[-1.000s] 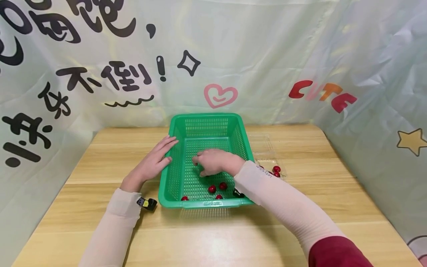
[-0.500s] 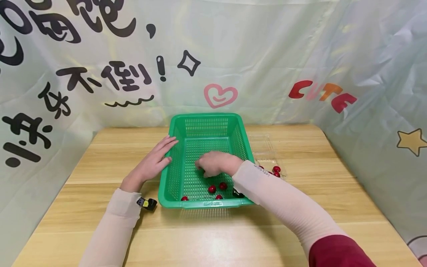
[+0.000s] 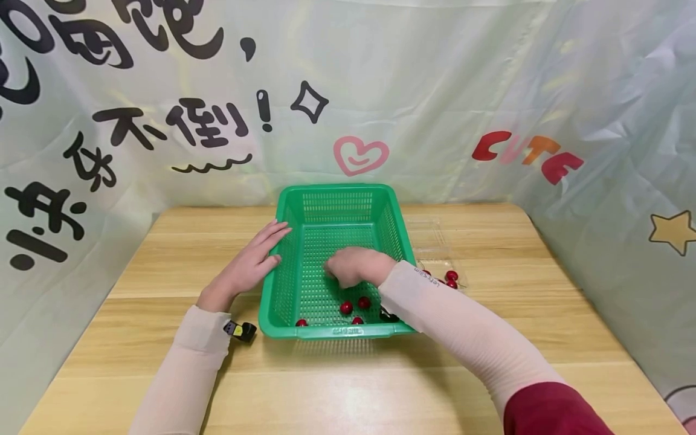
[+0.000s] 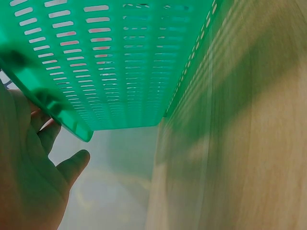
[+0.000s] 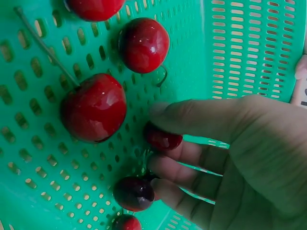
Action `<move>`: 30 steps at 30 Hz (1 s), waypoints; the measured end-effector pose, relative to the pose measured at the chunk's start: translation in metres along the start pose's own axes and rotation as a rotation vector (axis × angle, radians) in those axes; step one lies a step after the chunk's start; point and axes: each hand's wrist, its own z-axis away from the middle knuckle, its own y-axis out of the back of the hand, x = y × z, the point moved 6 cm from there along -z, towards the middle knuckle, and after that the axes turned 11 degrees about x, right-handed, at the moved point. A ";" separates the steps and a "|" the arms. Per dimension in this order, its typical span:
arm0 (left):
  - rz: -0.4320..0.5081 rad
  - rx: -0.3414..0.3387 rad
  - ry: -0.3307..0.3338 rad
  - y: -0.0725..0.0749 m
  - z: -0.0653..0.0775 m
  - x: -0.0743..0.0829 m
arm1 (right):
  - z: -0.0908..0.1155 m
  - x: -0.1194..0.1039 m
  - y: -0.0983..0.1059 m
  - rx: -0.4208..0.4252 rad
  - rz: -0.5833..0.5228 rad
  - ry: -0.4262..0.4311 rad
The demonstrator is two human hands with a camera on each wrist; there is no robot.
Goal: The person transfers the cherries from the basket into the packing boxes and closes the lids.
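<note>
A green plastic basket (image 3: 313, 332) with slotted walls stands on the table. My left hand (image 3: 251, 264) rests on its left rim with the fingers straight; in the left wrist view the thumb sticks out below that rim. Inside the basket, my right hand (image 3: 356, 266) reaches down with bent fingers. A dark red cherry (image 5: 162, 138) sits between its thumb and index finger in the right wrist view, pinched there. Just under the other fingertips lies a darker cherry (image 5: 134, 193). Nearby is a large cherry (image 5: 94, 108) with a long stem, and another cherry (image 5: 144, 45) beside it.
Right of the basket, a clear plastic box (image 3: 426, 235) holds several cherries (image 3: 451, 276), partly behind the right sleeve. A black wrist camera (image 3: 241, 331) sits on the left sleeve near the basket's front corner. A printed fabric backdrop (image 3: 435, 90) closes off the table's back and sides.
My right hand has shifted slightly right inside the basket, and its fingers have drawn in closer together. The left hand stays on the rim.
</note>
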 end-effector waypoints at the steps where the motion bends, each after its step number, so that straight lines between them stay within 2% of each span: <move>1: -0.001 0.000 -0.002 0.000 0.000 0.000 | 0.000 0.000 0.000 -0.002 -0.006 -0.005; 8: 0.002 0.001 -0.004 0.001 0.000 0.000 | 0.001 0.000 0.005 0.035 -0.045 0.000; 14: 0.003 -0.001 -0.002 0.000 0.001 -0.001 | 0.001 -0.006 0.014 0.138 -0.071 0.086; 19: -0.003 -0.003 -0.007 0.000 0.000 -0.001 | 0.001 -0.008 0.023 0.217 -0.110 0.113; 24: -0.004 -0.005 -0.018 0.000 0.000 -0.001 | 0.005 -0.010 0.038 0.334 -0.115 0.172; 30: 0.005 -0.006 -0.017 0.000 -0.001 -0.001 | 0.009 -0.008 0.053 0.423 -0.111 0.188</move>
